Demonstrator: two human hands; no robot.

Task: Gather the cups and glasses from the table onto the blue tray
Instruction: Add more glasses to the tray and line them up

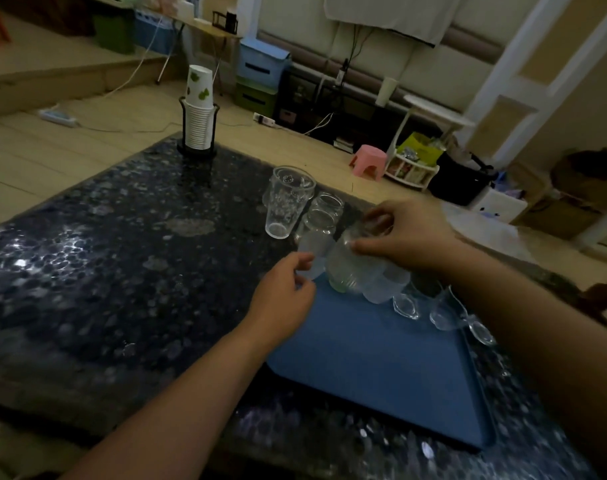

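Over blue tray [375,368], clear ribbed glass [345,268]

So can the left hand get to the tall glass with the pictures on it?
Probably yes. The tall glass stands on the table just beyond the left hand, with only bare dark tabletop between them. But that hand already pinches a frosted cup, so it would likely need to put that down first.

Dim head view. A clear glass [347,268] is gripped at the rim by the right hand [404,233], over the far edge of the blue tray [381,368]. A frosted cup [314,252] is pinched by the left hand [284,296]. Small glasses [406,304] are seen on the tray; a tall glass [286,202] and jars [324,209] stand on the dark table [122,271]. Stacked paper cups [199,109] sit in a holder at the far corner.
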